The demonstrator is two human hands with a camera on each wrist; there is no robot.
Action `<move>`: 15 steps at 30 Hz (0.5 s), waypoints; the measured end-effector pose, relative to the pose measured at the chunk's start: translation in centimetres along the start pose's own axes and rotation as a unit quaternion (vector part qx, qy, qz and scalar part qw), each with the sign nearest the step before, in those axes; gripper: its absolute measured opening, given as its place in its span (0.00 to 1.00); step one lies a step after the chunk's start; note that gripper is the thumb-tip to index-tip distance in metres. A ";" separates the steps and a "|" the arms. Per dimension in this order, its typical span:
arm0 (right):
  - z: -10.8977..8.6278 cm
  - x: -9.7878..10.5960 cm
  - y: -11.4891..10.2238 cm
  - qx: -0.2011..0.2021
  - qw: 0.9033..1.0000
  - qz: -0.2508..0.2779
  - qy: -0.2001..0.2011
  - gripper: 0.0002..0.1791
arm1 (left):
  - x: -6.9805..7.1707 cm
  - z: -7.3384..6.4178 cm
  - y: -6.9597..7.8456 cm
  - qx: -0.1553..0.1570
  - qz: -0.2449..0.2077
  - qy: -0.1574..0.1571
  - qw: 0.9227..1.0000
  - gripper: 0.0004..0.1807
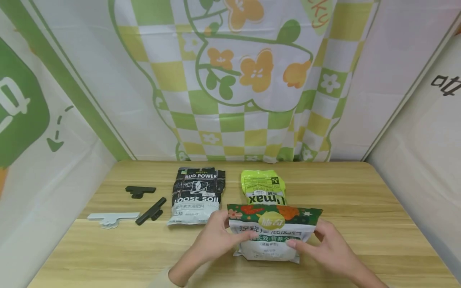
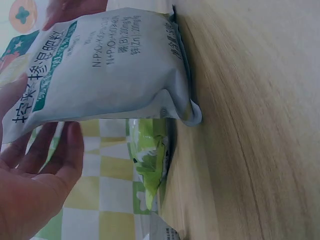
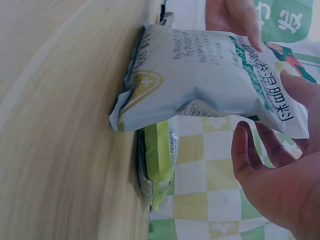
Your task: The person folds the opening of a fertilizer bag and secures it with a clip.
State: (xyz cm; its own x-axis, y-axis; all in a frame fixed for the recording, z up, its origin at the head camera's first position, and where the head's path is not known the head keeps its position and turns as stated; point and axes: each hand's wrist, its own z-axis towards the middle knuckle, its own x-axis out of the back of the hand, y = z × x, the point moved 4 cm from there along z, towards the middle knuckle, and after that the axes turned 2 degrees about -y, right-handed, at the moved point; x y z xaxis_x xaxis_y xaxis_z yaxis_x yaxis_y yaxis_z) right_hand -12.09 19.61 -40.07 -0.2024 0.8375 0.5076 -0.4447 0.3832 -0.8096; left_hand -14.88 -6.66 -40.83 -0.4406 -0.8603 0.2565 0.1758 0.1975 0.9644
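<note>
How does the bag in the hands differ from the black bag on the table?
The held bag is mostly white with a green, flowery top; the black bag is dark with a pale near end. The held bag is upright; the black bag lies flat. Both carry printed writing.

Checkered cloth (image 1: 234, 120) — behind a wood-grain table (image 1: 360, 200)

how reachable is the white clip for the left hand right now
Probably not immediately: the left hand holds the white-and-green bag. Freed, it likely could, since bare tabletop leads across to the white clip.
</note>
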 end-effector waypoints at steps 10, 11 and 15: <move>1.5 0.3 1.0 -0.069 0.995 0.065 0.019 0.14 | 0.6 1.6 -0.3 0.009 -0.024 0.030 0.999 0.15; 1.6 0.4 1.0 -0.079 0.994 0.070 0.025 0.13 | 0.6 1.8 -0.2 0.009 -0.023 0.037 0.999 0.14; 2.0 0.8 1.1 -0.115 0.989 0.085 0.043 0.11 | 0.9 2.2 -0.2 0.030 -0.028 0.059 0.997 0.11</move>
State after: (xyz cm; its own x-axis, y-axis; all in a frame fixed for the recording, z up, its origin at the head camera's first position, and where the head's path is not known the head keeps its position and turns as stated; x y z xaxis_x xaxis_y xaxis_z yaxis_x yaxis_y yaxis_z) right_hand -14.49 19.87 -39.93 -0.1776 0.9237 0.3393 -0.1986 0.3041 -0.9317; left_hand -17.26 -6.47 -40.65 -0.3414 -0.9193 0.1958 0.0997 0.1717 0.9801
